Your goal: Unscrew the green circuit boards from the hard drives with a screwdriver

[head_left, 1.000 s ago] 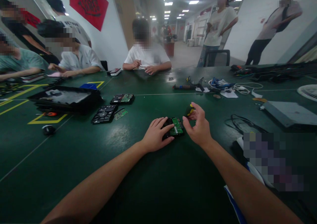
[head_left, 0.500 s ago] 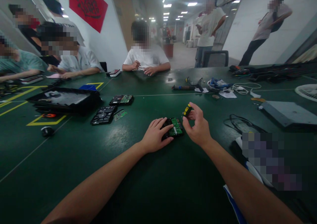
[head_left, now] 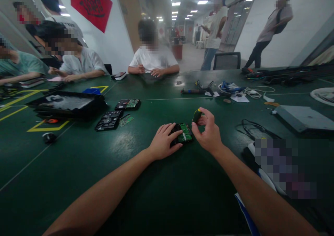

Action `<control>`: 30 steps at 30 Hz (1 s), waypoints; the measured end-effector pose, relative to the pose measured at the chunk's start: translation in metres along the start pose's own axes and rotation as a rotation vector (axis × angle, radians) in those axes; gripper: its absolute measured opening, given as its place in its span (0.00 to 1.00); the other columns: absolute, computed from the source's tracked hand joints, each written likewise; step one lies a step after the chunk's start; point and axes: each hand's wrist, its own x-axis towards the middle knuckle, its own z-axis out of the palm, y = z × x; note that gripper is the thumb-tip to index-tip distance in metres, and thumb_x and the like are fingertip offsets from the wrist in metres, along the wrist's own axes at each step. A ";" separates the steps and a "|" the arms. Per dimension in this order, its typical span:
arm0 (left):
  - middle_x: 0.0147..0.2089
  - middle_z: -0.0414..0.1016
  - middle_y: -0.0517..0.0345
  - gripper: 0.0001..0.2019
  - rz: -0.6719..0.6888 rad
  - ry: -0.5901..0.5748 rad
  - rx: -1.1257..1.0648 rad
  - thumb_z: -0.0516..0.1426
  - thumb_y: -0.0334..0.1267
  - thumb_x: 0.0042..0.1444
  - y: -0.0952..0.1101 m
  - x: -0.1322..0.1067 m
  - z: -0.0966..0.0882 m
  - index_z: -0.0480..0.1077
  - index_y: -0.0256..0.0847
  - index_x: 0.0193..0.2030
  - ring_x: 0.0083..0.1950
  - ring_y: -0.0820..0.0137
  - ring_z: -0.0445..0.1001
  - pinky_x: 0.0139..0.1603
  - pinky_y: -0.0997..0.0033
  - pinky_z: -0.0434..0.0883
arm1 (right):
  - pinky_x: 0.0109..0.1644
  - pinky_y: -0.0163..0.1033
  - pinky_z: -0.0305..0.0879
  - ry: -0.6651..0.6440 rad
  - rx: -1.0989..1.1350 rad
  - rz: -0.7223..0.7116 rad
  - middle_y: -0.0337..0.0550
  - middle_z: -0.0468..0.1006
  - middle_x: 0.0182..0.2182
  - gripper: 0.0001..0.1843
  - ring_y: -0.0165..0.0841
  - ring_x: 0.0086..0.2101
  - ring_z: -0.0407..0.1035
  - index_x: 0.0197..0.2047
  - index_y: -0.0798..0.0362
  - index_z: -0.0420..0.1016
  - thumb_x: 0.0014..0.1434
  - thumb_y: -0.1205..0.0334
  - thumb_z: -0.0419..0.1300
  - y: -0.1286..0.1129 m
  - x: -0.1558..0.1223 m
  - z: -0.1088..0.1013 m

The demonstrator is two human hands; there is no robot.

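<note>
A hard drive point(head_left: 185, 135) with its green circuit board facing up lies on the dark green table. My left hand point(head_left: 164, 141) rests over its left part, fingers spread across the board and thumb along the near edge, holding it. Just right of the drive, my right hand point(head_left: 208, 133) pinches a small black and yellow screwdriver point(head_left: 197, 115) between thumb and fingers. Its handle is tilted with the top away from me; the shaft and tip cannot be made out. Part of the drive is hidden under my left hand.
To the left lie another hard drive point(head_left: 127, 104), a black drive point(head_left: 109, 120), a loose circuit board point(head_left: 126, 120) and a black tray point(head_left: 65, 103). Cables point(head_left: 231, 88) lie at the back right, near a grey metal box point(head_left: 305, 119). A person point(head_left: 153, 60) sits opposite.
The screwdriver handle has turned in my right fingers: its yellow patches now face away and a dark side shows. My left hand and the hard drive stay in place.
</note>
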 end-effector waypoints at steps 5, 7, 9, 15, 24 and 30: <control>0.79 0.56 0.46 0.31 0.005 -0.001 -0.003 0.62 0.55 0.66 0.000 0.000 0.000 0.67 0.51 0.73 0.77 0.45 0.58 0.75 0.35 0.58 | 0.41 0.50 0.82 0.013 -0.056 -0.015 0.44 0.80 0.43 0.36 0.39 0.35 0.78 0.73 0.42 0.57 0.66 0.56 0.64 0.001 0.000 0.001; 0.79 0.56 0.46 0.31 0.004 -0.001 -0.003 0.62 0.55 0.67 0.000 0.000 0.000 0.67 0.50 0.73 0.77 0.45 0.58 0.75 0.36 0.58 | 0.41 0.50 0.82 0.005 -0.052 -0.015 0.44 0.79 0.43 0.37 0.39 0.35 0.78 0.74 0.42 0.56 0.66 0.57 0.63 0.002 0.000 0.000; 0.79 0.56 0.46 0.31 0.006 0.003 -0.008 0.62 0.55 0.67 0.000 0.000 0.000 0.67 0.50 0.73 0.77 0.45 0.58 0.75 0.36 0.59 | 0.43 0.51 0.83 -0.006 -0.047 -0.014 0.45 0.80 0.46 0.37 0.40 0.36 0.78 0.75 0.41 0.55 0.67 0.57 0.63 0.002 0.000 0.000; 0.79 0.56 0.46 0.31 0.009 0.007 -0.007 0.62 0.54 0.66 0.000 0.000 -0.001 0.67 0.50 0.73 0.77 0.45 0.58 0.75 0.35 0.59 | 0.47 0.54 0.83 -0.025 -0.026 0.012 0.50 0.80 0.51 0.40 0.42 0.39 0.80 0.77 0.43 0.51 0.67 0.56 0.63 0.007 -0.001 0.000; 0.79 0.56 0.46 0.31 0.008 0.008 -0.012 0.62 0.55 0.66 -0.001 0.000 0.001 0.67 0.51 0.73 0.77 0.45 0.58 0.75 0.35 0.59 | 0.50 0.54 0.83 -0.027 0.009 -0.002 0.52 0.79 0.54 0.39 0.42 0.42 0.81 0.77 0.43 0.50 0.68 0.57 0.61 0.007 -0.002 0.002; 0.80 0.55 0.47 0.31 0.005 0.006 -0.012 0.62 0.55 0.66 -0.001 0.000 0.002 0.66 0.52 0.73 0.77 0.45 0.58 0.75 0.35 0.59 | 0.45 0.53 0.84 0.011 -0.029 -0.008 0.49 0.79 0.48 0.40 0.42 0.38 0.79 0.76 0.43 0.52 0.67 0.55 0.64 0.005 -0.002 0.002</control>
